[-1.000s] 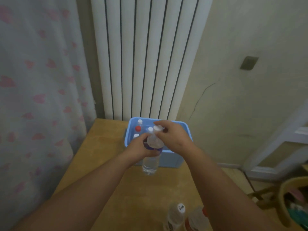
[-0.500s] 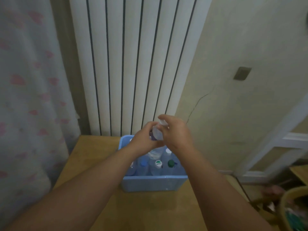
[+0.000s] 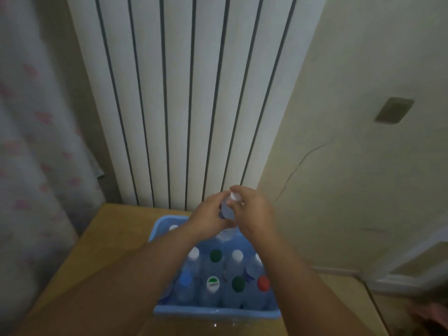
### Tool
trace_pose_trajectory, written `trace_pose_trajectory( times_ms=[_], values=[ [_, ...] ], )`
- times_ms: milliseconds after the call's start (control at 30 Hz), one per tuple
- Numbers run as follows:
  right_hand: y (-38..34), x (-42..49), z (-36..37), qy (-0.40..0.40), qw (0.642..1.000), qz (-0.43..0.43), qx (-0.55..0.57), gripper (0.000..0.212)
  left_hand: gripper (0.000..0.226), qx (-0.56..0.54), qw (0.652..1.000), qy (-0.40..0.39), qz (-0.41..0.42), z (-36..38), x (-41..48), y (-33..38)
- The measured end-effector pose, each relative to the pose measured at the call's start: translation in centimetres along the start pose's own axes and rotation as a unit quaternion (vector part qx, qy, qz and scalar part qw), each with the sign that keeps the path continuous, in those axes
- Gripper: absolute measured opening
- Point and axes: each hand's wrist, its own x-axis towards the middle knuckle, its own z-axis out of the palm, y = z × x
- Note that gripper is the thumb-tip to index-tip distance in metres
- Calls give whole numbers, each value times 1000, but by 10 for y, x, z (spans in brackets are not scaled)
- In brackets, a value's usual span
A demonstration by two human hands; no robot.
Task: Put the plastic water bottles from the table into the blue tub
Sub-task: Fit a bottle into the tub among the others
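Observation:
Both hands hold one clear plastic water bottle (image 3: pixel 227 209) with a white cap upright above the far part of the blue tub (image 3: pixel 215 312). My left hand (image 3: pixel 210 218) grips its body from the left. My right hand (image 3: pixel 252 212) grips its neck and shoulder from the right. The bottle's lower part is hidden behind the hands. Inside the tub stand several bottles with white, green, blue and red caps, among them a green-capped bottle (image 3: pixel 238 283) and a red-capped bottle (image 3: pixel 263 283).
The tub sits on a wooden table (image 3: pixel 101 258) against a white ribbed radiator (image 3: pixel 189 93). A curtain with pink hearts (image 3: pixel 31 166) hangs at the left. A cracked beige wall (image 3: pixel 351 166) rises at the right.
Both hands have carried the bottle from in front of the tub to above its far part. The view has drawn closer to the tub, showing the bottles inside it.

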Motion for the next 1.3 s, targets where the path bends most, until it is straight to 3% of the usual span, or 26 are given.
trace_pose_trajectory(
  times_ms=[133, 367, 600, 733, 1033, 1133, 1300],
  values=[
    [24, 22, 20, -53, 999, 4, -1, 32, 71, 34, 999, -17, -26, 13, 17, -23],
    [53, 31, 65, -155, 986, 63, -22, 22, 38, 196, 970, -125, -74, 20, 32, -55],
    [65, 31, 95, -221, 968, 94, -67, 20, 41, 406, 890, -187, -90, 27, 34, -79],
    [66, 32, 109, -251, 960, 98, -73, 21, 32, 405, 891, -168, -119, 30, 27, -94],
    [60, 32, 110, -270, 956, 107, -48, 34, 49, 443, 852, -223, -169, 17, 30, -93],
    [59, 28, 107, -262, 957, 100, -71, 39, 44, 434, 861, -204, -171, 8, 24, -88],
    [45, 17, 89, -240, 962, 105, -77, 46, 65, 298, 941, -106, -122, -9, -3, -71]
  ],
)
